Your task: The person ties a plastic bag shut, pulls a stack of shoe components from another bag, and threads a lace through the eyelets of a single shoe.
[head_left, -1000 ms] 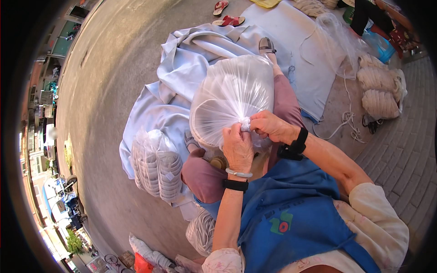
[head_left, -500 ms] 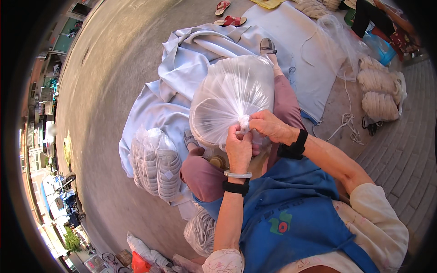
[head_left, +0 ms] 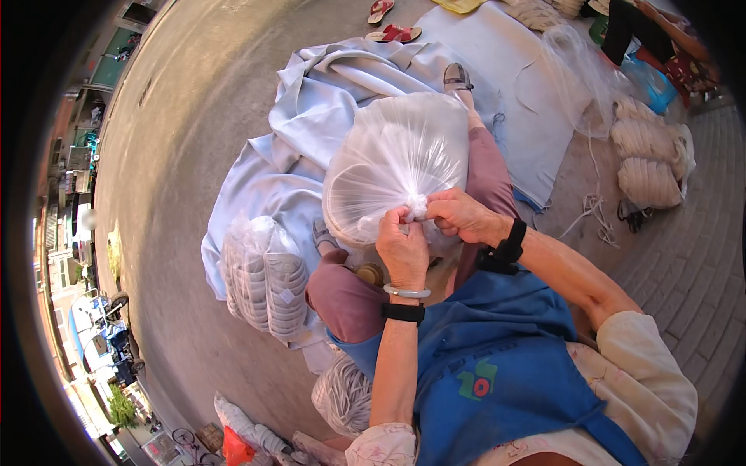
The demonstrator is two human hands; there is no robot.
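Grey ground (head_left: pixel 194 217): rumpled pale-blue cloth (head_left: pixel 256 175), 2 red sandals (head_left: pixel 395 34), white cord (head_left: pixel 594 205). On cloth: plastic-wrapped bundle (head_left: pixel 264 279).

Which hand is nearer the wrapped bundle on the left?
Left. The left hand is right of the wrapped bundle, at the bunched neck of the big clear bag; the right hand is farther right, at the same neck.

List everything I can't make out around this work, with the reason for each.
All in the head view:
Bag's contents: blurred by its cloudy plastic.
Part of its neck: hidden by the fingers of the left hand and right hand.
Brown thing: partly hidden by the left knee.
Person, upper right: cut off by the picture's edge.
Blue vehicle: too small for detail.
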